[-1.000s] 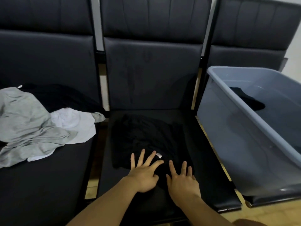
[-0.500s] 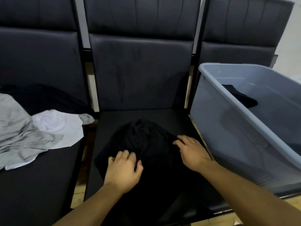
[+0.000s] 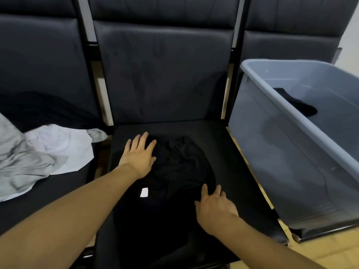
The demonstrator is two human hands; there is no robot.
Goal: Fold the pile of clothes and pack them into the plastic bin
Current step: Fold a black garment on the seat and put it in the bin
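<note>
Both hands point(image 3: 138, 155) flat on black garment point(image 3: 180, 167), perhaps smoothing; bin point(image 3: 291, 152) beside

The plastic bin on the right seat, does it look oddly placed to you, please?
Yes: the grey plastic bin sits tilted, its rim sloping down toward the camera, and overhangs the seat's front edge. A black garment lies inside.

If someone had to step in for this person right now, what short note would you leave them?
Left hand: flat on the black garment on the middle seat, fingers straight.
Right hand: resting at its near right edge, gripping nothing.
Done: one dark item lies in the plastic bin.
Left: finish folding this garment, bin it, then the grey and white clothes on the left seat.
</note>
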